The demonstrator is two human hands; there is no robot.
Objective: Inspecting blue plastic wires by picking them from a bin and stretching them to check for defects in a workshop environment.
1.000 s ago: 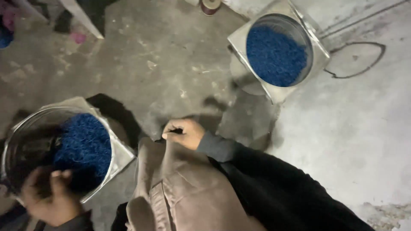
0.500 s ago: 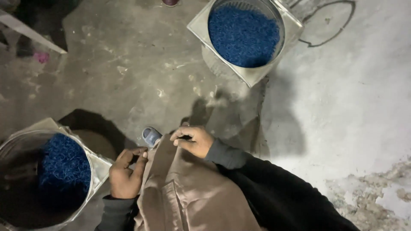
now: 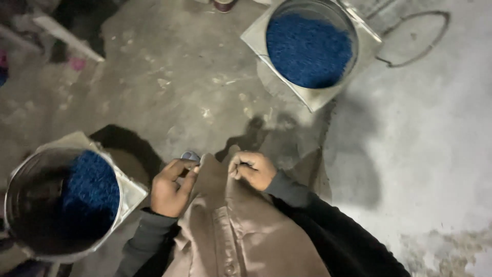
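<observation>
We are pinching the brown garment (image 3: 230,231) with both hands: left hand (image 3: 171,187) and right hand (image 3: 252,169) are closing on its top edge, perhaps around a small grey object (image 3: 190,155) just above the left fingers.

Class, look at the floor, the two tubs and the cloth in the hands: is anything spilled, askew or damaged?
Nothing is spilled: the blue pellets stay inside both tubs. The near tub is only partly filled, its pellets heaped to one side, while the far tub holds an even layer. Both hands, left and right, pinch the brown shirt.
</observation>
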